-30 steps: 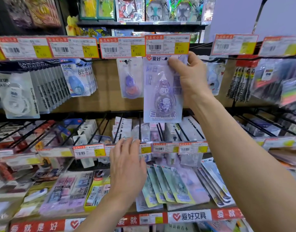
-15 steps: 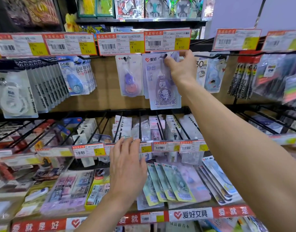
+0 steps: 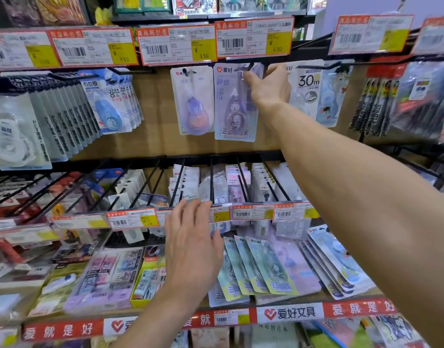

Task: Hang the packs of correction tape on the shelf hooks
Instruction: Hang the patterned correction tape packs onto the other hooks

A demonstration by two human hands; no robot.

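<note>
A lilac correction tape pack (image 3: pixel 232 106) hangs far back on a black shelf hook (image 3: pixel 244 68) in the upper row, under the 6.50 price tag. My right hand (image 3: pixel 267 87) still pinches the pack's top right edge near the hook. Beside it on the left hangs another pack (image 3: pixel 192 100) with a purple tape. My left hand (image 3: pixel 192 243) hovers flat, fingers apart, over a pile of loose correction tape packs (image 3: pixel 262 267) lying on the lower shelf. It holds nothing.
Price tags (image 3: pixel 253 37) line the hook ends of the upper row. A second row of black hooks (image 3: pixel 212 182) with small packs juts out between my hands. Grey packs (image 3: pixel 60 116) fill the left hooks, pens (image 3: pixel 376 101) hang at right. Eraser boxes (image 3: pixel 108 280) lie lower left.
My right hand has slid the lilac pack along the hook, away from me, until it hangs near the back panel. My left hand has stayed over the loose packs.
</note>
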